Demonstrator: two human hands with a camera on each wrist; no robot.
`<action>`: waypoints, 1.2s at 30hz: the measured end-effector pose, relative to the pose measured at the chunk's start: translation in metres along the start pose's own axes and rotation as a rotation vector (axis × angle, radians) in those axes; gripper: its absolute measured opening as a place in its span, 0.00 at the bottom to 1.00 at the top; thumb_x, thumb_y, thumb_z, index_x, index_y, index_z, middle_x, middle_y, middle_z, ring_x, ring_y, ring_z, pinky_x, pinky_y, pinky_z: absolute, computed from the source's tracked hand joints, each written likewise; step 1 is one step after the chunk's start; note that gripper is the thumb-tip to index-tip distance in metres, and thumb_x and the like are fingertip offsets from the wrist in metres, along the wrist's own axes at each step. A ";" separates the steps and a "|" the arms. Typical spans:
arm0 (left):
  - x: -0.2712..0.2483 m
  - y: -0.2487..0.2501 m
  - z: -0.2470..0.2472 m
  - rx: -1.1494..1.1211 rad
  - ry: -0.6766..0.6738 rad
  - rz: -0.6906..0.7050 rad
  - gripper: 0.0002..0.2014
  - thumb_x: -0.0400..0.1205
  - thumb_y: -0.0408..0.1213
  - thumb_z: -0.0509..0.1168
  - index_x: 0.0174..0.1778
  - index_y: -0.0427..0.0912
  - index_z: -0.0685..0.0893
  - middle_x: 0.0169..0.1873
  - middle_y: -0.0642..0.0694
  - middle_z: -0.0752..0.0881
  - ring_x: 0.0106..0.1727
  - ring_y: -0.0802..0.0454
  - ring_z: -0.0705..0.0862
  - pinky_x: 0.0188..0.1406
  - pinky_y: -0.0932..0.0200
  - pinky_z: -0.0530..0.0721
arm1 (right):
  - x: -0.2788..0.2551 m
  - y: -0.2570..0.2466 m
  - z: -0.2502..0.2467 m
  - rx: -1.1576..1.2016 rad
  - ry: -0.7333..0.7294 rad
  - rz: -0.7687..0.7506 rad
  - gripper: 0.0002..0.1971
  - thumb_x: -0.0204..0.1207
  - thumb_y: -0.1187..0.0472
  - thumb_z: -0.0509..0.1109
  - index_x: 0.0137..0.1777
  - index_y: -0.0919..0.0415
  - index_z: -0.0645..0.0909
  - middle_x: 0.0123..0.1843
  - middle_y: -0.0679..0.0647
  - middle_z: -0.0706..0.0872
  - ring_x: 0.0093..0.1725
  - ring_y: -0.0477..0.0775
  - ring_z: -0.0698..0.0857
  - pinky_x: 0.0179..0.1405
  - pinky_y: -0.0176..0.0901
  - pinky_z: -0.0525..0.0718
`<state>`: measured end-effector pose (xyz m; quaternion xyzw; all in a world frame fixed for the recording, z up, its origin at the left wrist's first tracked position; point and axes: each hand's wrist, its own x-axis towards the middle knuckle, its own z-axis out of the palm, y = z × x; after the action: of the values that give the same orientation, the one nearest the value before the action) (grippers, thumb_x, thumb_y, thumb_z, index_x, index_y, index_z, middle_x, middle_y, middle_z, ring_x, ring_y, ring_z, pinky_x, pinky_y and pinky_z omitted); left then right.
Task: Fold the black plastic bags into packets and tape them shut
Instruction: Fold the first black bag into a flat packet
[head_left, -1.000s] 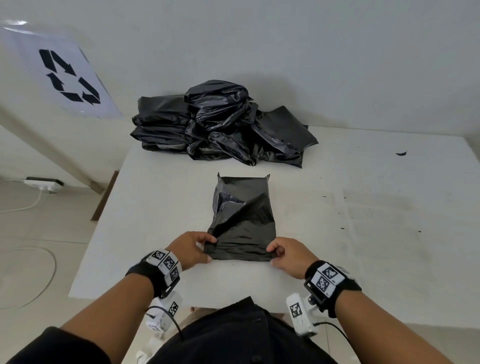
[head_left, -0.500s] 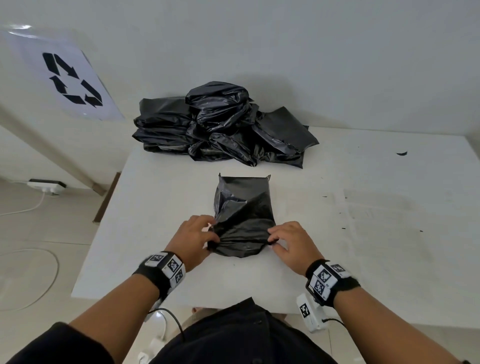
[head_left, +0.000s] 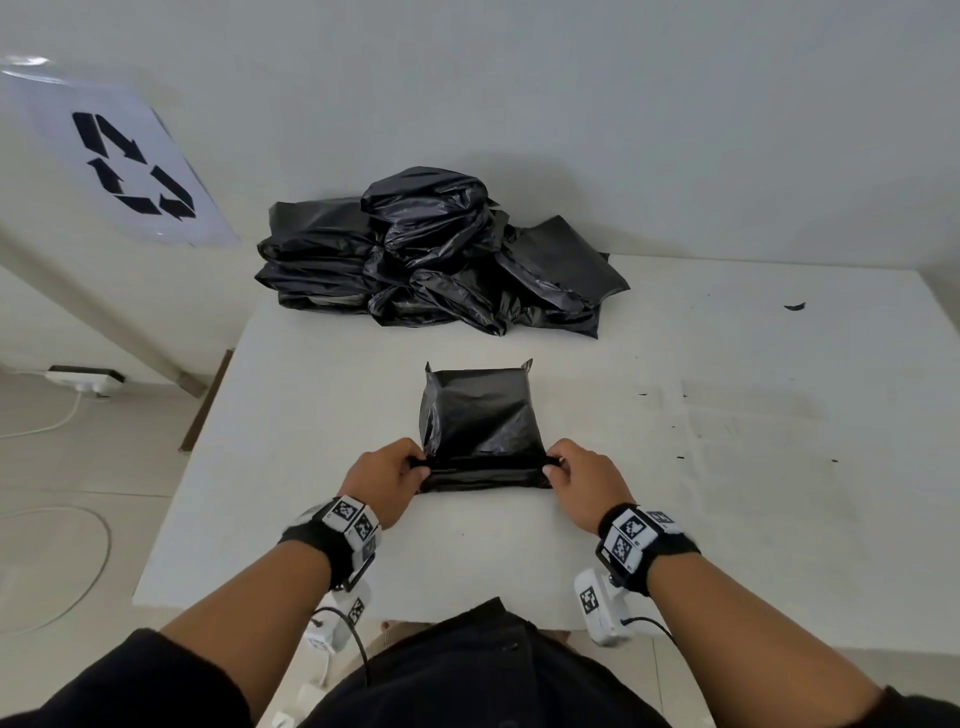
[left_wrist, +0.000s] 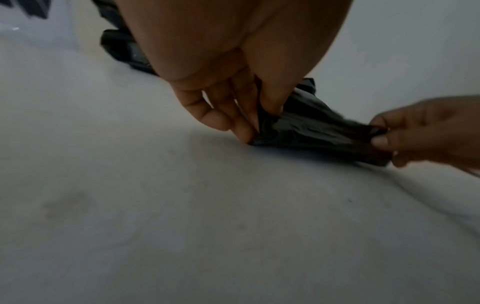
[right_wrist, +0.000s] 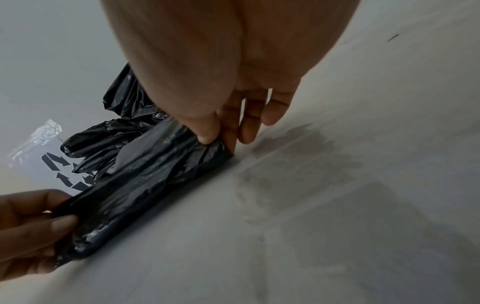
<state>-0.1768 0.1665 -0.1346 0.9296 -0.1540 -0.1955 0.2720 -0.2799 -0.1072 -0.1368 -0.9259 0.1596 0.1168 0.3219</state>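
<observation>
A black plastic bag (head_left: 480, 415) lies flat on the white table (head_left: 727, 519), its near end turned over into a narrow folded band (head_left: 483, 475). My left hand (head_left: 387, 478) pinches the left end of that band (left_wrist: 270, 127) between thumb and fingers. My right hand (head_left: 582, 480) pinches the right end (right_wrist: 213, 148) the same way. The band (right_wrist: 135, 195) is stretched taut between both hands and rests on the table. A heap of black bags (head_left: 431, 260) sits at the back of the table against the wall.
A sheet with a recycling symbol (head_left: 130, 166) hangs on the left wall. A small dark scrap (head_left: 795, 306) lies at the table's far right. A power strip (head_left: 85, 379) and a white cable (head_left: 62, 571) lie on the floor to the left.
Both hands have rolled the bag's near edge over and moved away from me. The loose crumple has become a flat straight fold, and the bag looks shorter.
</observation>
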 end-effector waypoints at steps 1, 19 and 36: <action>0.001 0.002 0.002 0.014 0.016 -0.041 0.03 0.82 0.44 0.66 0.50 0.52 0.81 0.32 0.54 0.86 0.38 0.51 0.82 0.37 0.59 0.75 | 0.002 -0.002 0.001 0.005 0.007 0.017 0.09 0.84 0.56 0.64 0.61 0.56 0.77 0.43 0.54 0.88 0.45 0.59 0.84 0.46 0.49 0.81; -0.006 -0.009 0.012 0.193 0.020 0.198 0.12 0.79 0.50 0.71 0.57 0.52 0.86 0.51 0.52 0.76 0.45 0.56 0.75 0.45 0.62 0.76 | 0.000 0.007 0.012 -0.245 0.125 -0.294 0.24 0.69 0.35 0.75 0.57 0.51 0.88 0.52 0.50 0.79 0.53 0.55 0.77 0.51 0.50 0.79; -0.003 0.005 -0.011 0.202 0.100 0.465 0.17 0.83 0.50 0.55 0.55 0.46 0.83 0.52 0.48 0.85 0.51 0.47 0.82 0.56 0.49 0.81 | 0.009 0.001 -0.001 0.070 0.128 -0.297 0.12 0.81 0.51 0.59 0.56 0.47 0.83 0.46 0.49 0.85 0.49 0.49 0.81 0.52 0.43 0.77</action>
<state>-0.1754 0.1684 -0.1228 0.9002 -0.3686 -0.0653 0.2224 -0.2721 -0.1102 -0.1397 -0.9330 0.0450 0.0032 0.3571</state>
